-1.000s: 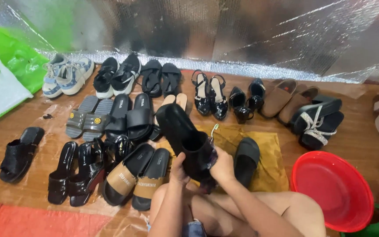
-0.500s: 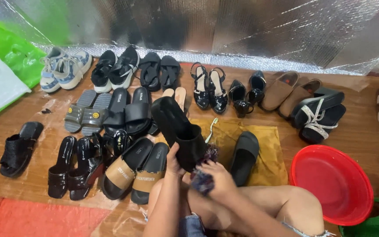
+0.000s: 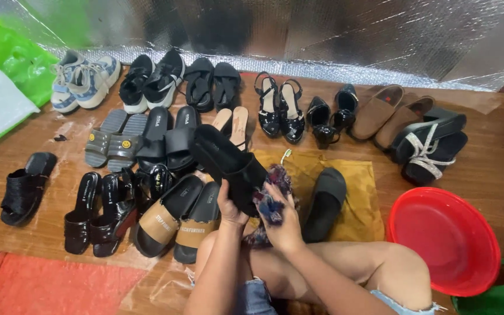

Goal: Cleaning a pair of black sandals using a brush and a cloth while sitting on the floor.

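Observation:
My left hand (image 3: pixel 230 207) grips a black slipper (image 3: pixel 228 163) by its heel end and holds it tilted above the floor, toe pointing up-left. My right hand (image 3: pixel 281 219) clutches a bunched dark patterned rag (image 3: pixel 270 198) pressed against the slipper's side. The matching black slipper (image 3: pixel 324 203) lies on a mustard-yellow cloth (image 3: pixel 357 198) just right of my hands. My bare knees are below the hands.
Several pairs of shoes and sandals stand in rows on the wooden floor (image 3: pixel 485 169). A red plastic basin (image 3: pixel 444 239) is at the right, a green stool (image 3: pixel 497 294) beside it. A green bag (image 3: pixel 16 58) lies far left, a red mat (image 3: pixel 42 286) at bottom left.
The black slipper has been tilted and shifted slightly left. My right hand with the rag has moved up from under the slipper onto its side.

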